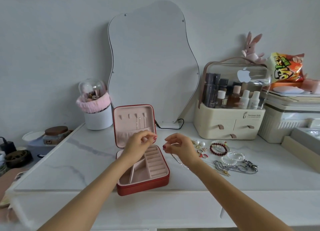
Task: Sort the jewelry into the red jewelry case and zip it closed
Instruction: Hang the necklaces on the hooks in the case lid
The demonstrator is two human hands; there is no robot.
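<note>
Red case (pixel 143 182) open at the tabletop's front edge, lid upright. Your right hand (pixel 180 146) pinches a thin chain (pixel 174 158) hanging beside the case; left hand (pixel 138 142) fingers curled over the lid pocket, contents unclear. Step: hanging necklaces. Next: reach a lid hook.

Red jewelry case (pixel 143 182) lies open, jewelry (pixel 225 158) just right.

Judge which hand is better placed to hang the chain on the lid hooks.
Probably left: the left hand hovers before the lid; the right hand holds the chain beside the case.
</note>
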